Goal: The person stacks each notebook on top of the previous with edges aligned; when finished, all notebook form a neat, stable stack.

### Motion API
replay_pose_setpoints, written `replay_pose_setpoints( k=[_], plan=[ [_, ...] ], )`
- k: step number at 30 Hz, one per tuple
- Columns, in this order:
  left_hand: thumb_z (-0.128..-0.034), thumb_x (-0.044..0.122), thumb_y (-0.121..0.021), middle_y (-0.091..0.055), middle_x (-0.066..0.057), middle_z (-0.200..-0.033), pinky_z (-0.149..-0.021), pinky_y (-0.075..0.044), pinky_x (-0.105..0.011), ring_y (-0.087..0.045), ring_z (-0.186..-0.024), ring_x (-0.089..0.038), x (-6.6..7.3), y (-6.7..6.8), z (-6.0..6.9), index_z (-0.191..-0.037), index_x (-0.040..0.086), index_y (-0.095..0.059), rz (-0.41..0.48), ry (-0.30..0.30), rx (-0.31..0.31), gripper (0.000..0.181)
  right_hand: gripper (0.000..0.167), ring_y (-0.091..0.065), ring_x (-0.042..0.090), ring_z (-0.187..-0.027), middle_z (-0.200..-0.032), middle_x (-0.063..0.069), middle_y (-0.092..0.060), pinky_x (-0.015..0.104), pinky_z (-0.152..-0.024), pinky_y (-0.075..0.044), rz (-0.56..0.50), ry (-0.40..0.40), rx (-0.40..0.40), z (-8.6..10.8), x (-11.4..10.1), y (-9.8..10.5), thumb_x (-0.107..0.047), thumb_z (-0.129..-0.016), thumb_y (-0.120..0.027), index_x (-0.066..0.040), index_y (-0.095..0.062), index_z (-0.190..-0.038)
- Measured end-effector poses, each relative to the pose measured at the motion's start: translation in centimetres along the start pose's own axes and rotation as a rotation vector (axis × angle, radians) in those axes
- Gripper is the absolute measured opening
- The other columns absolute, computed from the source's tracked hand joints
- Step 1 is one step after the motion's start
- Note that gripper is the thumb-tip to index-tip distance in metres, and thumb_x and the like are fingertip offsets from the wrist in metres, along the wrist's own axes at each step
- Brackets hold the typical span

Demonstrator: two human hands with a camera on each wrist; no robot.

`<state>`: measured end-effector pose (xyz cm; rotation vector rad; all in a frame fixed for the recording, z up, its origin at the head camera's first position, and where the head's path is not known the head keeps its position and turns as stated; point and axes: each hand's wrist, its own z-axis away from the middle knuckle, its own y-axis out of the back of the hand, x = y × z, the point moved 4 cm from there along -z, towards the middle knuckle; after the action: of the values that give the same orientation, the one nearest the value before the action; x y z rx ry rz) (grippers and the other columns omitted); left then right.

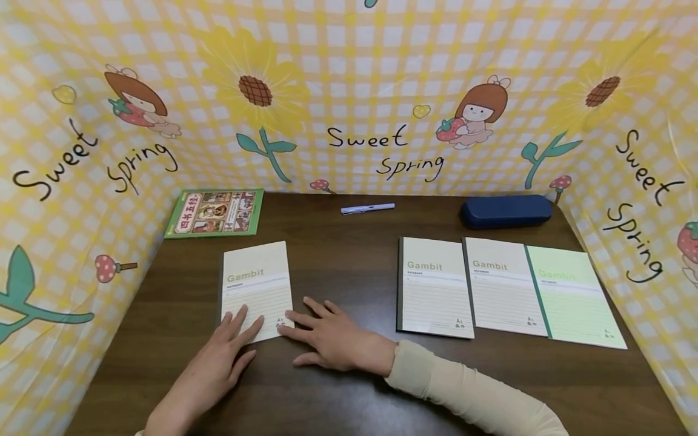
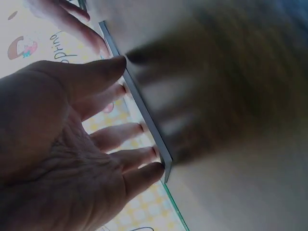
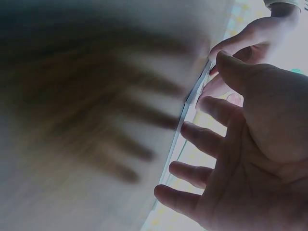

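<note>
Gambit notebook (image 1: 259, 263) on table (image 1: 343, 260), left hand (image 1: 215, 361) on its near end, right hand (image 1: 338, 342) at its right edge, fingers of both spread apart, three notebooks (image 1: 508, 297) rightward.

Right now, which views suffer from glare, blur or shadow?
Head: title on the leftmost notebook legible, soft sheen on the table; left wrist: left hand darkened against washed-out cloth, table blurred; right wrist: right hand dim, cloth overexposed, blurred finger-shaped dark patches on the table.
</note>
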<state>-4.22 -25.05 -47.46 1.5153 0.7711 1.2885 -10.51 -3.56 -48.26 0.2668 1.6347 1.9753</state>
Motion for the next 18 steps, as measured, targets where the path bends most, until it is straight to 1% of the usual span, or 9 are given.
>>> replay_pose_setpoints(
  k=[3,9,18],
  plan=[
    [-0.0978,0.017,-0.073,-0.038,-0.027,-0.164,-0.103,-0.047,-0.071,-0.036,-0.147,-0.06,0.5,-0.2,-0.3,-0.154,0.016,-0.053,0.015,-0.037,-0.003,0.059,0.065,-0.015,0.029,-0.165,-0.175,-0.012,-0.019,0.055,-0.128,-0.03,-0.001,-0.022,0.013,0.8,0.7,-0.2,-0.065,-0.106,-0.037,-0.042,-0.025,-0.165],
    [-0.0968,0.019,-0.074,-0.039,-0.025,-0.164,-0.107,-0.04,-0.077,-0.037,-0.147,-0.058,1.8,-0.6,-1.1,-0.152,0.016,-0.055,0.026,-0.087,-0.005,0.059,0.064,-0.016,0.031,-0.164,-0.175,-0.011,-0.021,0.057,-0.128,-0.03,-0.033,-0.053,0.032,2.2,2.0,-0.1,-0.065,-0.106,-0.037,-0.039,-0.028,-0.164],
    [-0.099,0.023,-0.072,-0.035,-0.024,-0.167,-0.109,-0.038,-0.077,-0.035,-0.151,-0.055,3.4,-1.4,-2.6,-0.155,0.016,-0.052,0.027,-0.097,-0.038,0.06,0.065,-0.017,0.031,-0.164,-0.175,-0.011,-0.022,0.059,-0.128,-0.028,-0.058,-0.116,0.05,4.1,3.4,-0.4,-0.065,-0.106,-0.037,-0.039,-0.026,-0.165]
  ],
)
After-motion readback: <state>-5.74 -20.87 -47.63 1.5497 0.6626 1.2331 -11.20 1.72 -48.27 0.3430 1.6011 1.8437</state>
